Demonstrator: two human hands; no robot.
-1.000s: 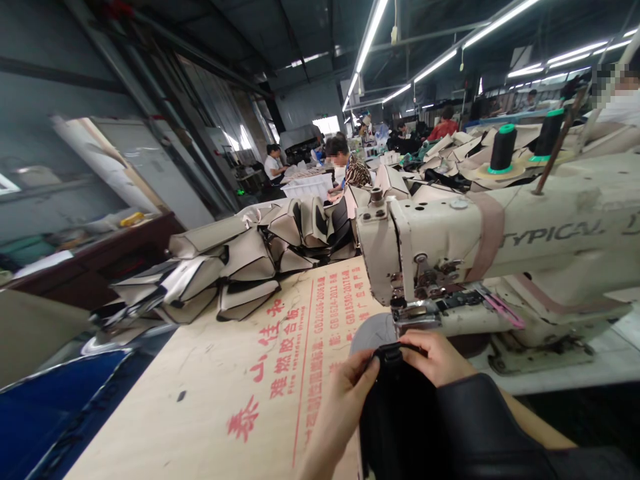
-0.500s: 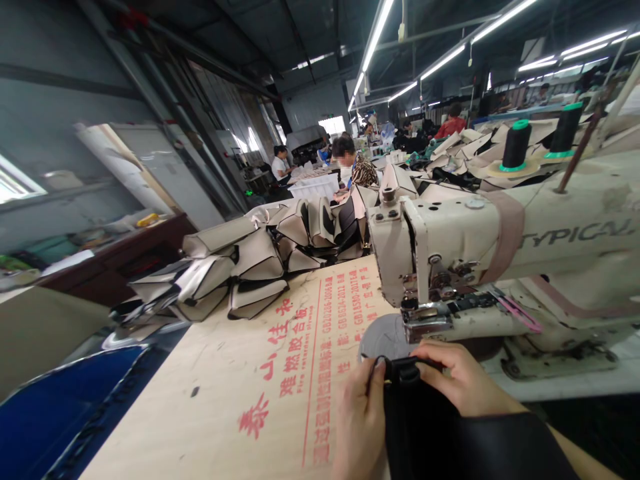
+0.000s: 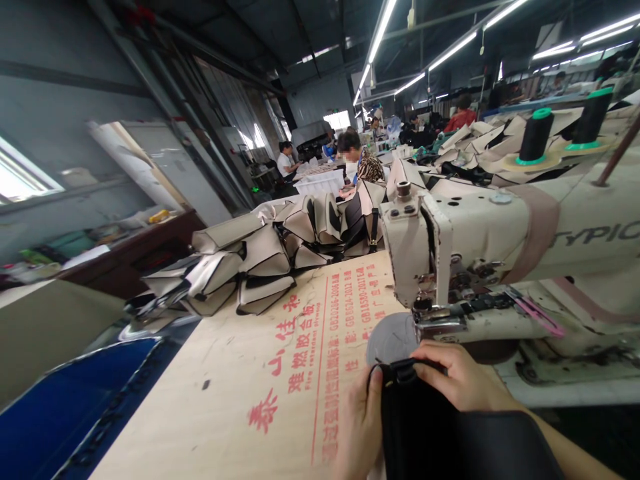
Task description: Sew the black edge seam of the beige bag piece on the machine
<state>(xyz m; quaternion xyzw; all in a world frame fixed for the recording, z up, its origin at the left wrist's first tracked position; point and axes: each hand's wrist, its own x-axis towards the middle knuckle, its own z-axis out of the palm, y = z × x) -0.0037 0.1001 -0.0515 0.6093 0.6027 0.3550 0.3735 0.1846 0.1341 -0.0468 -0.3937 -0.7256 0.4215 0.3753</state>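
Plywood tabletop (image 3: 215,393) fills the lower frame, with one sewing machine (image 3: 480,247) at right and two black thread spools (image 3: 536,137) at upper right. A heap of beige-and-black panels (image 3: 265,260), too overlapped to count, sits at centre. One black piece (image 3: 425,427) lies at bottom centre, just before the presser foot (image 3: 435,323), beside one grey disc (image 3: 391,339). Left hand (image 3: 357,427) and right hand (image 3: 463,380) stand slightly apart, both gripping its top edge. This looks like lining up the piece; the next move calls for guiding that edge under the foot.
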